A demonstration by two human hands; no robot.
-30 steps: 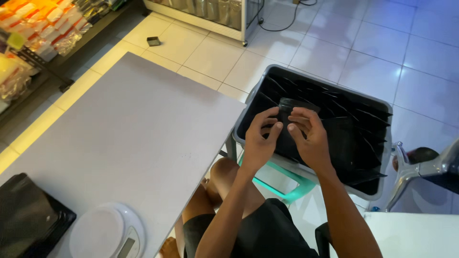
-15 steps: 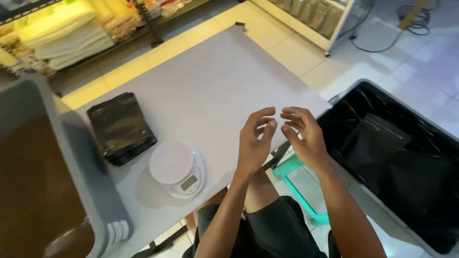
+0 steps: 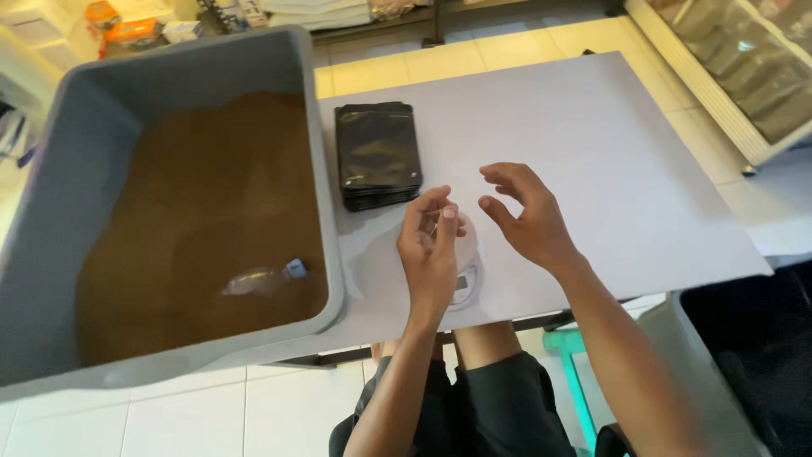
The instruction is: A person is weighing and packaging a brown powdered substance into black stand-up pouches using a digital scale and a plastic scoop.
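Hands of a seated person hover over a white table, seen from above. The left hand is raised with its fingers loosely curled and the thumb near the fingertips, holding nothing. The right hand is just beside it, fingers spread and bent, also empty; the two hands do not touch. Directly beneath the left hand, partly hidden by it, a small round white kitchen scale sits near the table's front edge. Behind the hands, a neat stack of glossy black pouches lies flat on the table, close to the left hand but apart from it. At the table's left end stands a large grey plastic tub filled with fine brown powder. A clear plastic bottle with a blue cap lies half sunk in the powder near the tub's front corner.
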